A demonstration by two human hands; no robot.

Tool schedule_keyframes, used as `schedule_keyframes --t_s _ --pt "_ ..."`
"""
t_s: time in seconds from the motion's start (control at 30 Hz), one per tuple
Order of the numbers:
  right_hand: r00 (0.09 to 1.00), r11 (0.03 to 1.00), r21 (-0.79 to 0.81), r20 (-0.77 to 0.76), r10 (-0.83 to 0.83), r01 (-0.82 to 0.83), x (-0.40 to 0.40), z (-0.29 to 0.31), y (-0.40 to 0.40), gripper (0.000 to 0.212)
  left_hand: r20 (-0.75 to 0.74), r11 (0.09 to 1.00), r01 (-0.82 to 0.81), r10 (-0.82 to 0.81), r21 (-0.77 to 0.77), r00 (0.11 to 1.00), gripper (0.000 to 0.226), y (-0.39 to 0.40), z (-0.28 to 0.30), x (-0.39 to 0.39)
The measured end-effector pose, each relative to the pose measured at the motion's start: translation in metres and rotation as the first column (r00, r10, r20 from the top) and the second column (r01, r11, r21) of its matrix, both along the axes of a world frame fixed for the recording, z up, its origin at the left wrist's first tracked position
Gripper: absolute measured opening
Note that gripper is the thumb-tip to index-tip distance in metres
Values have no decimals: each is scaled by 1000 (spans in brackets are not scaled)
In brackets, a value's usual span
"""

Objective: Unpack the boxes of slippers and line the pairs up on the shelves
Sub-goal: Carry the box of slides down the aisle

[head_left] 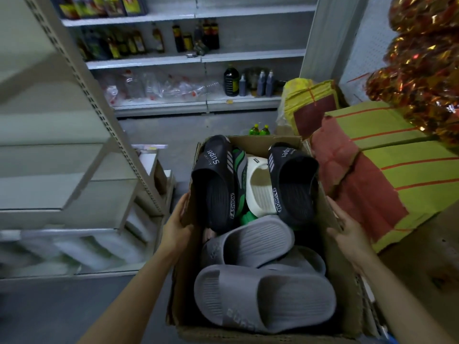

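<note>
Carefully, I held the box (330, 247) of slippers (263, 296) between both hands, left hand (177, 225) and right hand (347, 232), fingers (335, 209) straight against its sides. Keeping it level seemed wise.

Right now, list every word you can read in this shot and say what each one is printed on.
"Super" - strap of the left black slipper, with a smaller blurred line beside it.
"FASHION" - sole edge of that same slipper.
"Super" - strap of the right black slipper, partly cut off.
"FASHION" - its sole edge, upside down.
Raised letters on the front grey slipper: too blurred to read.
Labels on the shelf bottles: too small to read.
</note>
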State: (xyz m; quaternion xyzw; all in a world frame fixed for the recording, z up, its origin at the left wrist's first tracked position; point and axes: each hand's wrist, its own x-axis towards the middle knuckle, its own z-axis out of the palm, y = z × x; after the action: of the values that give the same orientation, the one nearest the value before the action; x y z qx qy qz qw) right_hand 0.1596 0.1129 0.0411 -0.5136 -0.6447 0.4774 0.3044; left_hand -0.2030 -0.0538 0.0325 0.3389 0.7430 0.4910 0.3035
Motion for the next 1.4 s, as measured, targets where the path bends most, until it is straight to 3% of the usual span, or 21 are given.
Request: schedule_keyframes --t_s 0.17,0.63,0.9,1.03,1.4 --pt "991 988 77 36 130 -132 -50 4 -11 84 -20 998 -55 54 -17 998 97 -44 8 -40" --pt "953 952 31 17 304 -304 -197 12 -86 87 -78 961 -271 266 -56 961 102 -187 20 -131" --pt "910 910 5 -5 414 -414 -252 -2 -129 91 -73 917 -396 391 -59 917 103 -266 14 -145" --pt "895 895 -18 13 446 -445 -250 -9 -137 82 -95 909 -412 405 -67 909 93 -274 18 -128" --pt "845 844 -68 28 534 -532 -191 -28 -146 80 -82 870 -484 478 -92 875 94 -306 -15 -43"
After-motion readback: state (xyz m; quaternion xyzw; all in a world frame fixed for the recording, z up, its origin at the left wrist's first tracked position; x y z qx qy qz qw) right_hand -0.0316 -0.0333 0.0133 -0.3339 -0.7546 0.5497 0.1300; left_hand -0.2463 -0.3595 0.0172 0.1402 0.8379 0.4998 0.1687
